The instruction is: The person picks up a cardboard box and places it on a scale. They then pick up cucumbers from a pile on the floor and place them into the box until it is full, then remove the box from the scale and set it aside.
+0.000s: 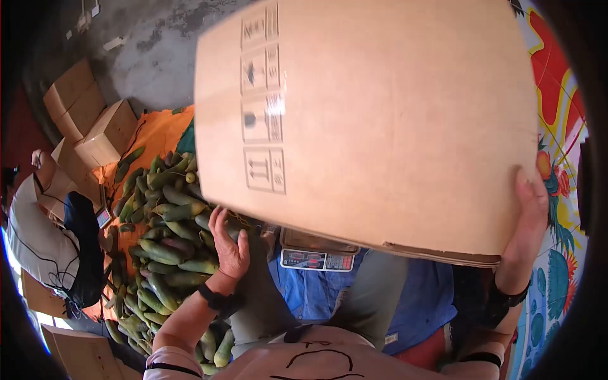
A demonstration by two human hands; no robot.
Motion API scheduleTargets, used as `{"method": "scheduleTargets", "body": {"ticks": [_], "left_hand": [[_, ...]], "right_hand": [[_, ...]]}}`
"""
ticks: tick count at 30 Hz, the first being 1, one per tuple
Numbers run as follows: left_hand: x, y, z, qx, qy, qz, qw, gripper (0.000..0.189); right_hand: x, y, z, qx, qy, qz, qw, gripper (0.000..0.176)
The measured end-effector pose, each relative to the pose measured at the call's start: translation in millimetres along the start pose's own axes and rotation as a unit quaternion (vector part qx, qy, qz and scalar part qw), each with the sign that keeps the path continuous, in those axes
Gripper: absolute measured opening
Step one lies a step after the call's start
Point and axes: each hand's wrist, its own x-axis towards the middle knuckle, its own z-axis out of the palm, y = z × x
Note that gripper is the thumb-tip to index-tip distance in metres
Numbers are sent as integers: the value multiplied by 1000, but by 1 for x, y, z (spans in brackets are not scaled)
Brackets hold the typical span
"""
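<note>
A large cardboard box (392, 126) fills the upper middle of the head view, raised in front of me and tilted, with printed handling symbols down its left side. On its right side, my right hand (532, 196) grips it, thumb on the face and the other fingers mostly hidden. My left hand (229, 247) is open at the box's lower left corner, fingers stretched upward with the tips right at the edge. Under the box, between my legs, sits a digital scale (316, 261), its metal pan partly covered by the box.
Long green vegetables (168, 253) lie heaped on an orange sheet (161, 130) to my left. Beyond them stand several cardboard boxes (104, 136) near a grey wall (158, 50). Another person (44, 221) bends at the far left. Blue cloth (418, 297) lies below; a colourful patterned surface (557, 253) borders the right.
</note>
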Motion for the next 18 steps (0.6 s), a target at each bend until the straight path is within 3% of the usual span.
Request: {"method": "scheduleTargets", "body": {"ticks": [2,5,6,8,10,12,15,18], "left_hand": [[-6,-4,4,-2,9,-3,1000,51],[-6,13,13,-29,-12,-39,999,47],[-2,17,14,1,-50,-6,999,44],[-4,17,24,-1,-143,-37,989,42],[-8,17,33,7,-262,-76,962,52],[-18,16,50,-25,-283,21,959,59],[-25,30,70,-78,-382,15,921,75],[-26,46,91,-126,-415,51,899,82]], "right_hand": [[-2,7,-6,-61,-30,48,996,37],[6,24,-12,-44,-65,107,991,32],[9,32,-16,-40,-92,143,985,31],[9,43,-11,-57,-85,150,983,28],[9,51,-5,-79,-84,178,977,27],[13,64,-10,-101,-88,188,973,27],[17,80,-7,-134,-85,205,966,26],[22,96,0,-160,-75,211,961,26]]}}
